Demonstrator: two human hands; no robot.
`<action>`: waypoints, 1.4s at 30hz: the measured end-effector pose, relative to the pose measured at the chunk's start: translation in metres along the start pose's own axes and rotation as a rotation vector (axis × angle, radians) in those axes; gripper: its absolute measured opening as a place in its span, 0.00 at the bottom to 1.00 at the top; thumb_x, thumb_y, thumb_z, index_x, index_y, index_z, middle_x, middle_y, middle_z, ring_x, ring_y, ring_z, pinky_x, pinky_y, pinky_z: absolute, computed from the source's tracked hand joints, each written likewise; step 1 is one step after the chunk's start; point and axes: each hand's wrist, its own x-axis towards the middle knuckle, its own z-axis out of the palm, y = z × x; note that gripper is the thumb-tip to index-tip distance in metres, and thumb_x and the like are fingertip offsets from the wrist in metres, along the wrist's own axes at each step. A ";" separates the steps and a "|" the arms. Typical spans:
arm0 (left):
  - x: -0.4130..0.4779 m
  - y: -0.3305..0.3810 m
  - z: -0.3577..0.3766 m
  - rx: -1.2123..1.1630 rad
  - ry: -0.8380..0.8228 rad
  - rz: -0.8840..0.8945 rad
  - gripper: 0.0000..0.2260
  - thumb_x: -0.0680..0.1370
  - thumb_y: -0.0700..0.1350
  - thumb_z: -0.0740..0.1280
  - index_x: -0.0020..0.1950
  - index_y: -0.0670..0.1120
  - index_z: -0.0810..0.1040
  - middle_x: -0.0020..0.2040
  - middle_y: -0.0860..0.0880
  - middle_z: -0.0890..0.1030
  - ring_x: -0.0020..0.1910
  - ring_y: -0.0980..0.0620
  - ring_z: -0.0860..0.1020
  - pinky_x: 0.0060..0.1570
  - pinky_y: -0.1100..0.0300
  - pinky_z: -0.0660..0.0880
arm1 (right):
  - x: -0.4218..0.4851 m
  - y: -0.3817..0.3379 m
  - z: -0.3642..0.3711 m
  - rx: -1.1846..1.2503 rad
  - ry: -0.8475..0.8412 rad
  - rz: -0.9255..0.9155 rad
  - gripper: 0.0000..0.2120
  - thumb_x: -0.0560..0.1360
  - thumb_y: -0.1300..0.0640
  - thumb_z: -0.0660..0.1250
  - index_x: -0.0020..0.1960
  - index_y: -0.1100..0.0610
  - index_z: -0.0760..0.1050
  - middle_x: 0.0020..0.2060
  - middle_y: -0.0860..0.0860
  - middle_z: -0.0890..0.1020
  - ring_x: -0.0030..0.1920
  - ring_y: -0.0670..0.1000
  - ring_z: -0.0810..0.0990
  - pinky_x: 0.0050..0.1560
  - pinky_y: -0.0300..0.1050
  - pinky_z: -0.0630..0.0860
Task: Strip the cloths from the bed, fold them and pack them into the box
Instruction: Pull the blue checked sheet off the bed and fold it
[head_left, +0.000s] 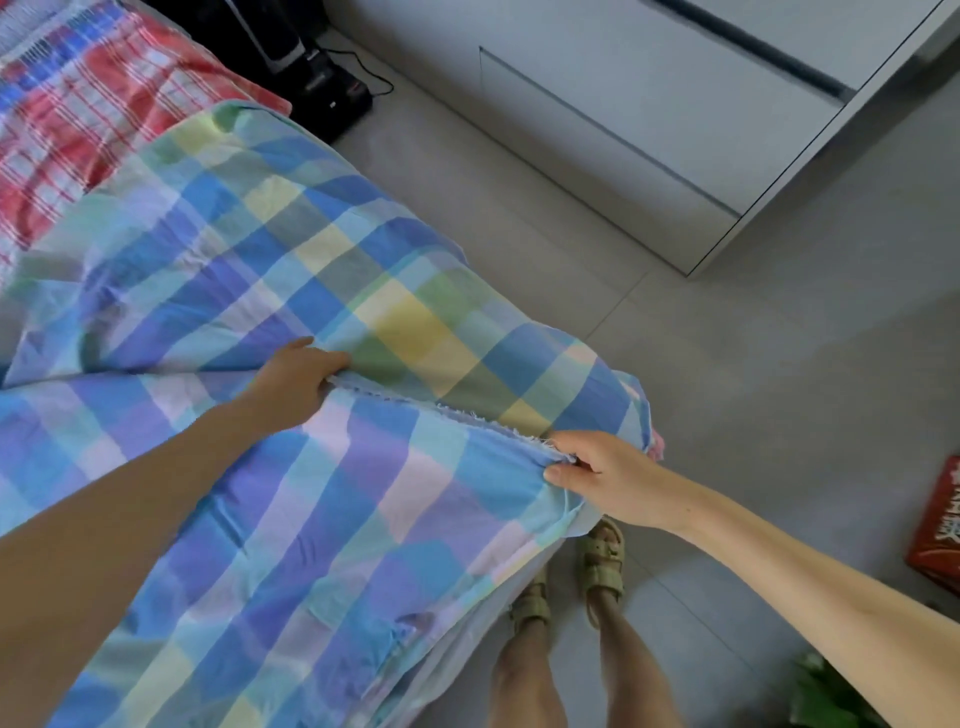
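A blue, purple, yellow and green checked cloth (291, 249) lies spread over the bed, and part of it is folded over towards me. Its frayed edge runs between my two hands. My left hand (293, 379) grips that edge near the middle of the bed. My right hand (597, 475) pinches the same edge at the bed's right side, thumb on top. A red and blue plaid cloth (78, 104) covers the far left end of the bed. At the right edge of the view stands a red box (937, 525), on the floor.
A grey tiled floor (727, 389) runs along the right of the bed. A white cabinet (675, 119) stands at the back right. Black devices with a cable (332, 88) sit at the bed's far end. My sandalled feet (602, 561) stand by the bed; green leaves (826, 691) show at bottom right.
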 end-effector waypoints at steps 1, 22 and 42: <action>-0.005 0.001 -0.014 -0.072 0.074 -0.070 0.06 0.68 0.42 0.55 0.41 0.49 0.70 0.30 0.43 0.77 0.31 0.41 0.78 0.45 0.47 0.74 | -0.004 -0.001 0.001 0.022 0.014 -0.005 0.14 0.79 0.57 0.62 0.39 0.64 0.65 0.32 0.50 0.64 0.33 0.46 0.61 0.34 0.41 0.56; 0.290 0.160 -0.113 0.037 0.330 -0.135 0.07 0.76 0.41 0.60 0.44 0.41 0.76 0.48 0.38 0.80 0.52 0.38 0.74 0.51 0.53 0.62 | -0.032 0.102 -0.223 0.928 0.659 0.037 0.14 0.76 0.71 0.56 0.43 0.62 0.79 0.34 0.49 0.84 0.34 0.47 0.82 0.36 0.39 0.77; 0.344 0.338 0.012 -0.721 -0.159 -0.435 0.31 0.61 0.46 0.70 0.63 0.47 0.69 0.52 0.52 0.75 0.50 0.53 0.75 0.48 0.65 0.73 | 0.108 0.172 -0.301 0.859 0.343 0.089 0.14 0.71 0.73 0.58 0.30 0.59 0.66 0.30 0.56 0.70 0.33 0.53 0.73 0.37 0.52 0.78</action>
